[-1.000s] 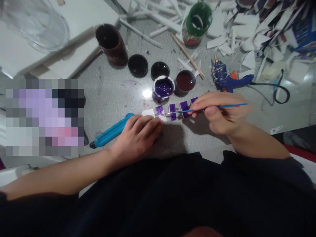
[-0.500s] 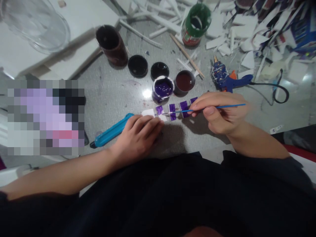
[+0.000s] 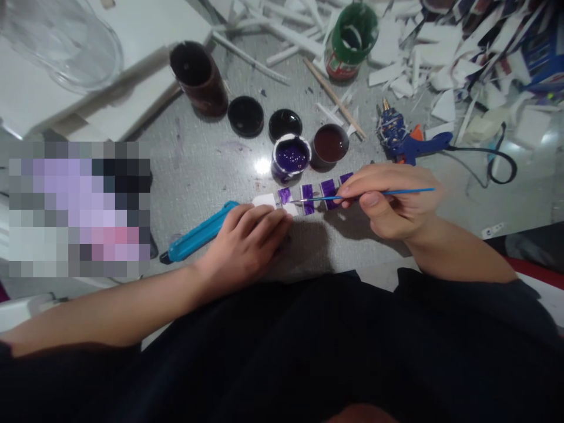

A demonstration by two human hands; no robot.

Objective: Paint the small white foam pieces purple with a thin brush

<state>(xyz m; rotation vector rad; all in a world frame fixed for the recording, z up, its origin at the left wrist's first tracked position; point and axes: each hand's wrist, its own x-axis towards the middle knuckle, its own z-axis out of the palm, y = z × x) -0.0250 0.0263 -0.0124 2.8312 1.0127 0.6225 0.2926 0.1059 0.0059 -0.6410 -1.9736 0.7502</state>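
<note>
My right hand (image 3: 392, 200) pinches a thin blue paintbrush (image 3: 383, 193), its tip on a small white piece (image 3: 289, 208) whose far part is purple. My left hand (image 3: 253, 238) has its fingers curled over the near edge of that piece, holding it down on the table; the fingertips are partly hidden. Several purple-painted pieces (image 3: 307, 200) lie in a row to the right, the farthest partly behind my right hand. Just beyond them stands an open jar of purple paint (image 3: 291, 157). A blue utility knife (image 3: 202, 232) lies beside my left hand.
Behind the paint jar sit a cup of dark red liquid (image 3: 329, 145), black lids (image 3: 245, 116), a dark brown jar (image 3: 200, 79) and a green-rimmed jar (image 3: 350, 44). A blue glue gun (image 3: 409, 144) lies to the right. White scraps (image 3: 436, 53) cover the far right.
The brush has shifted very slightly left, its tip staying on the part-purple piece. My left hand has kept its place.
</note>
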